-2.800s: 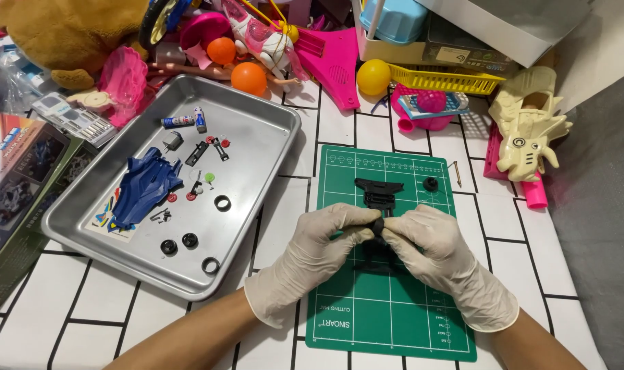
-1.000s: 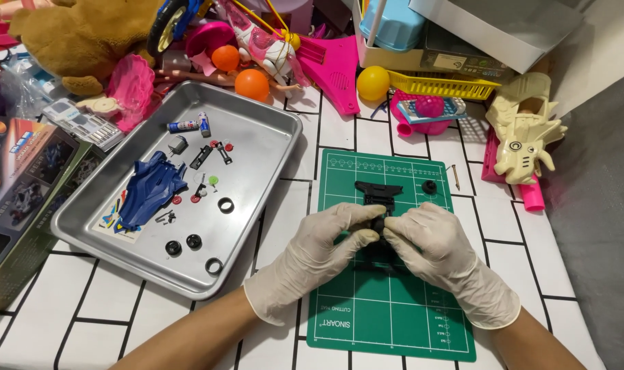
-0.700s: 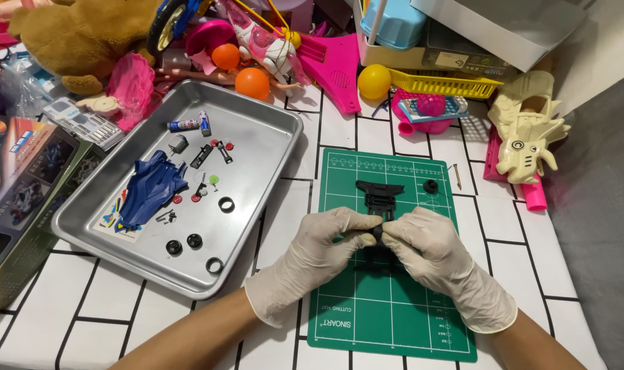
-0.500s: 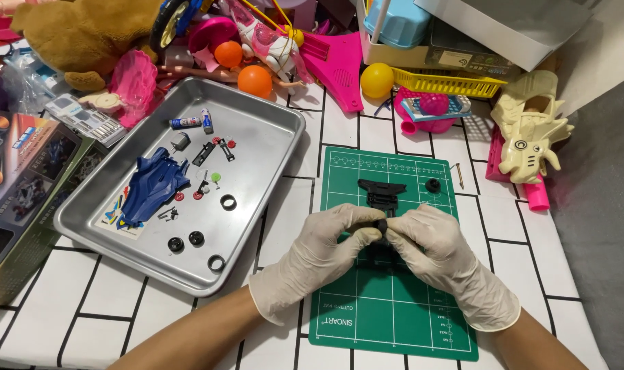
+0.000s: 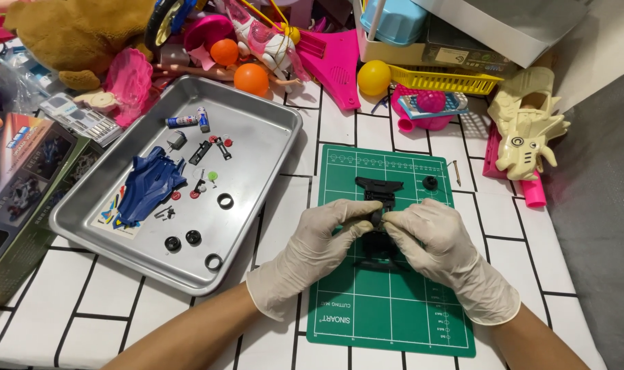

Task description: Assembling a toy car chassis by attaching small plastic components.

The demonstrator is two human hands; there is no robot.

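Not much has shifted since a moment ago: both gloved hands stay bunched over the middle of the green cutting mat (image 5: 394,301), and only the view has nudged a little. Left hand (image 5: 319,241) and right hand (image 5: 435,236) meet fingertip to fingertip, pinching a small black part (image 5: 376,218) between them. It sits right at the tips of the left fingers (image 5: 356,211) and right fingers (image 5: 399,218), so both hands are clamped on it, and most of it is hidden.

Directly under the fingers is the black toy car chassis (image 5: 379,248), lying on the mat and partly covered by the palms. Just above the hands, another black plastic piece (image 5: 378,186) rests on the mat, with a small black wheel (image 5: 430,183) beside it.

Off to the left, the metal tray (image 5: 271,137) holds the blue car body shell (image 5: 149,185), loose tyres and tiny bits, well apart from the hands.
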